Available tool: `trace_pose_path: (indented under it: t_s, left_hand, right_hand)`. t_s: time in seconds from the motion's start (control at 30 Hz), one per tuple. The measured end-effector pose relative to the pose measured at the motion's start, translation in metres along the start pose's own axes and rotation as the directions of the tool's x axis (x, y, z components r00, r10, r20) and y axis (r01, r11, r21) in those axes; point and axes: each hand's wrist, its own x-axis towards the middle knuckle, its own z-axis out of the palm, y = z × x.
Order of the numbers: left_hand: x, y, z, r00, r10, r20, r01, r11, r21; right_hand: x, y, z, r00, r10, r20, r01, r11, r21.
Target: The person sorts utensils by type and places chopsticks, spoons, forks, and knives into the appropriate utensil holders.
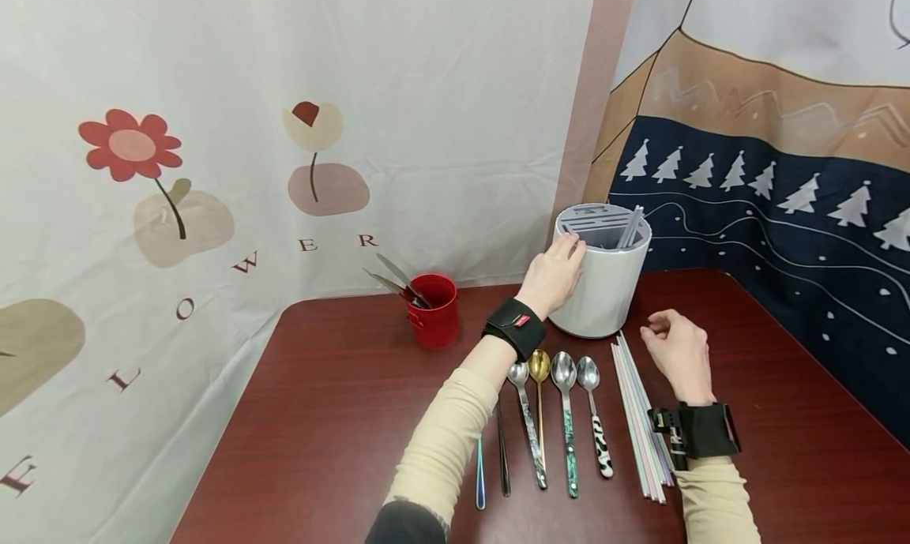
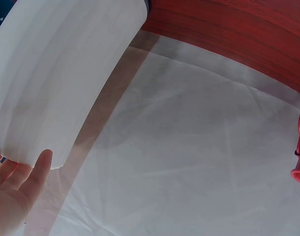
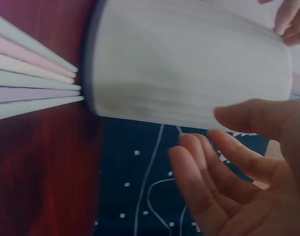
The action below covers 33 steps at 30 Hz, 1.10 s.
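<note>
A white cylindrical utensil holder [image 1: 599,291] with a slotted grey top stands at the back right. My left hand [image 1: 554,275] holds its rim at the left front; in the left wrist view some fingers [image 2: 41,169] lie on the outer wall and others reach over the edge. My right hand [image 1: 678,354] hovers to the right of the holder, fingers loosely bent and nothing in them. Below it lies a bundle of pastel chopsticks [image 1: 640,425], tips close to the holder's base. Several spoons [image 1: 564,370] with patterned or gold handles lie in a row left of the chopsticks.
A red bucket [image 1: 435,315] with knives [image 1: 398,279] leaning out stands at the back left. Two thin handles [image 1: 480,473], one blue and one dark, show beside my left forearm. Printed curtains [image 1: 455,133] hang behind the dark red table [image 1: 320,418].
</note>
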Motion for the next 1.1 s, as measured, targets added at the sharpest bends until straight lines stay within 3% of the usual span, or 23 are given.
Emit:
trace_pose_path:
  t_s: [0.13,0.27,0.4,0.5,0.67,0.77,0.87,1.1]
  left_hand:
    - [0.0,0.0,0.0,1.0,0.003,-0.002,-0.003,1.0,-0.002]
    - [0.0,-0.001,-0.001,1.0,0.004,-0.001,-0.004,1.0,-0.001]
    - [0.0,-0.001,0.0,1.0,0.003,-0.003,-0.003,1.0,-0.004]
    - [0.0,-0.001,0.0,1.0,0.003,-0.007,-0.003,1.0,-0.005]
    - [0.0,-0.001,0.0,1.0,0.0,-0.002,0.0,1.0,-0.007]
    - [0.0,-0.001,-0.001,1.0,-0.003,0.013,0.003,1.0,-0.007]
    - [0.0,-0.001,0.0,1.0,-0.003,0.019,0.004,1.0,-0.014]
    - [0.0,-0.001,0.001,1.0,0.003,-0.008,-0.003,1.0,-0.021]
  right_hand:
    - [-0.003,0.009,0.003,0.987,0.03,0.157,-0.025,0.999,-0.033]
    - [-0.004,0.013,0.005,0.952,0.071,0.298,-0.048,0.995,-0.083]
    - [-0.003,0.016,0.004,0.896,0.111,0.431,-0.057,0.989,-0.137]
    - [-0.002,0.017,0.002,0.841,0.151,0.52,-0.072,0.983,-0.17]
    - [-0.004,0.019,0.0,0.762,0.214,0.611,-0.113,0.973,-0.2]
    - [-0.006,0.02,0.002,0.728,0.222,0.649,-0.115,0.972,-0.203]
    - [-0.008,0.022,0.005,0.712,0.233,0.663,-0.109,0.969,-0.224]
    - [-0.008,0.019,0.009,0.711,0.307,0.633,-0.108,0.937,-0.333]
